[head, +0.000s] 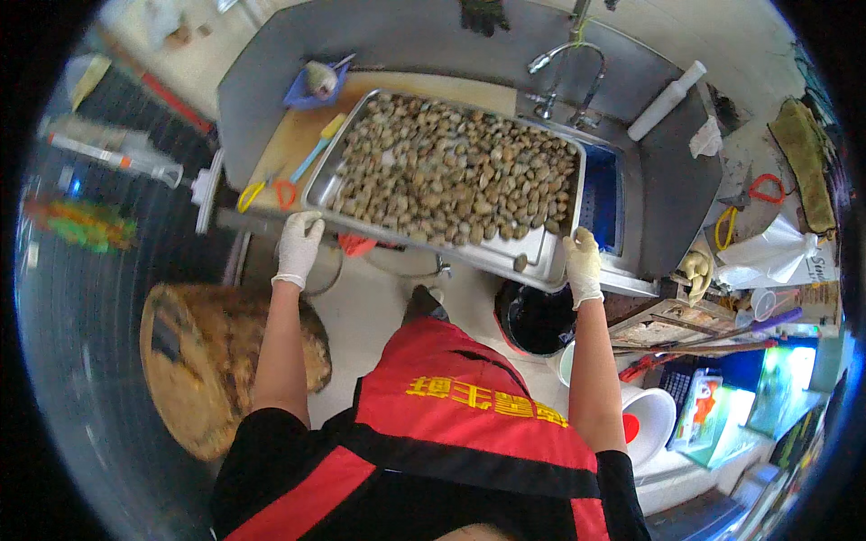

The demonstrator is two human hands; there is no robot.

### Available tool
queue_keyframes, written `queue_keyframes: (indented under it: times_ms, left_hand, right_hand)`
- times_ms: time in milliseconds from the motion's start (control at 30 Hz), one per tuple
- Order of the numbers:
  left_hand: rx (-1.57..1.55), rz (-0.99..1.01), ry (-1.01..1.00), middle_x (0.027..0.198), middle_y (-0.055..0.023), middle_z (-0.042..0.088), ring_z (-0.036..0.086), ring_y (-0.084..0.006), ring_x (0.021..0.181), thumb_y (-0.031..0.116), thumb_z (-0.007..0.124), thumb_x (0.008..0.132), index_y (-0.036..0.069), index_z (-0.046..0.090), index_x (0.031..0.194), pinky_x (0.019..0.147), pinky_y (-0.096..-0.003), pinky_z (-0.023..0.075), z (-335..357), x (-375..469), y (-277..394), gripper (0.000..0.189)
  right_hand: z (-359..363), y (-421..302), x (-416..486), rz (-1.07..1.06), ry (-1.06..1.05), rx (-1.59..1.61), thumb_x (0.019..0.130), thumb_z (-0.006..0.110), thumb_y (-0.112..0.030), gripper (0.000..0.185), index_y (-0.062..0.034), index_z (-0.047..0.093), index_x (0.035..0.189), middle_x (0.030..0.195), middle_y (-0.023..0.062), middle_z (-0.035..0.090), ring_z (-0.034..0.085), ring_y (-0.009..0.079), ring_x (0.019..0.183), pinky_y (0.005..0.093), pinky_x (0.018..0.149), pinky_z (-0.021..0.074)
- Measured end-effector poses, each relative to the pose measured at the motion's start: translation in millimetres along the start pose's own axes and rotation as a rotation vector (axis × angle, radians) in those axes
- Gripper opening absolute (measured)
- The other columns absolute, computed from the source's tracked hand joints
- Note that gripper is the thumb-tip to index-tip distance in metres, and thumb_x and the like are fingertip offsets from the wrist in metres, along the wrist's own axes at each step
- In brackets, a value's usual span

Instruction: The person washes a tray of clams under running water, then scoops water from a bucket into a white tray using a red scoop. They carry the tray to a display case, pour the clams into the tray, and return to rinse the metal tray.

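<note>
A large metal tray [545,260] full of small clams or similar shellfish [453,169] lies in front of me, across a brown board [277,152] and the left part of a sink [632,203]. My left hand [300,247], in a white glove, holds the tray's near left corner. Its near right corner is gripped by my gloved right hand [583,265]. The shellfish cover most of the tray; bare metal shows at the near right and at the left end. Beyond the counter's front edge juts the tray's near side.
Scissors [267,194] and a yellow-and-blue-handled tool [318,149] lie left of the tray, near a blue scoop [314,98]. A faucet [568,81] rises behind the sink. Below stand a black bucket [538,318] and a wooden chopping block [196,365].
</note>
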State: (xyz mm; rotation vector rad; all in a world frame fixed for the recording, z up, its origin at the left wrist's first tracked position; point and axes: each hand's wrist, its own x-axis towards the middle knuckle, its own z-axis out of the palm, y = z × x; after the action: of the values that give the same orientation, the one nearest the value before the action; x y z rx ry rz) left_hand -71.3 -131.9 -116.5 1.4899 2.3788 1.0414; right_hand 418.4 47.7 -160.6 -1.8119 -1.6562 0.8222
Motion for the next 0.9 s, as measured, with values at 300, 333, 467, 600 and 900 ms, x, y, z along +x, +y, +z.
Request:
queue_keyframes:
  times_ms: [300,333,467,600,900]
  left_hand:
    - [0.190,-0.312,-0.287,0.109,-0.0273,0.064,0.059,-0.0435,0.105,0.039,0.054,0.094,-0.001,0.065,0.108,0.091,-0.0462,0.0458,80.8,198.5,-79.7,0.044]
    - [0.154,-0.315,-0.360,0.111,-0.0297,0.063,0.057,-0.0448,0.108,0.045,0.048,0.097,-0.002,0.064,0.110,0.091,-0.0470,0.0450,83.4,208.0,-81.9,0.052]
    - [0.085,-0.398,-0.354,0.111,-0.0283,0.064,0.060,-0.0418,0.104,0.045,0.049,0.097,-0.004,0.064,0.112,0.090,-0.0433,0.0453,108.7,225.7,-94.9,0.053]
    - [-0.158,-0.432,-0.204,0.098,-0.0134,0.068,0.060,-0.0209,0.086,0.040,0.058,0.096,-0.007,0.065,0.112,0.080,-0.0339,0.0464,114.2,230.3,-88.3,0.050]
    - [-0.368,-0.632,-0.323,0.083,0.0035,0.060,0.049,-0.0080,0.072,0.034,0.055,0.099,0.000,0.070,0.101,0.064,-0.0257,0.0406,118.1,246.8,-69.3,0.037]
  right_hand:
    - [13.2,-4.2,39.3,0.298,0.066,-0.021,0.083,0.067,-0.018,0.036,0.0033,0.065,0.111,0.092,0.0144,0.071,0.065,0.0181,0.082,0.0323,0.074,0.0512]
    - [15.9,-4.5,38.8,0.328,0.068,0.078,0.083,0.067,-0.020,0.030,0.0031,0.068,0.103,0.085,0.0111,0.070,0.061,0.0158,0.077,0.0330,0.071,0.0492]
    - [20.9,-16.7,36.3,0.368,0.135,0.006,0.085,0.067,-0.025,0.029,0.0033,0.068,0.092,0.078,0.0086,0.067,0.055,0.0154,0.071,0.0336,0.069,0.0458]
    - [26.6,-28.2,29.4,0.455,0.214,0.132,0.086,0.068,-0.023,0.027,0.0036,0.067,0.081,0.069,0.0023,0.059,0.048,0.0127,0.067,0.0318,0.064,0.0417]
    - [43.6,-5.4,29.5,0.622,0.274,0.203,0.080,0.074,-0.021,0.025,0.0043,0.070,0.077,0.066,0.0047,0.064,0.053,0.0104,0.064,0.0303,0.063,0.0466]
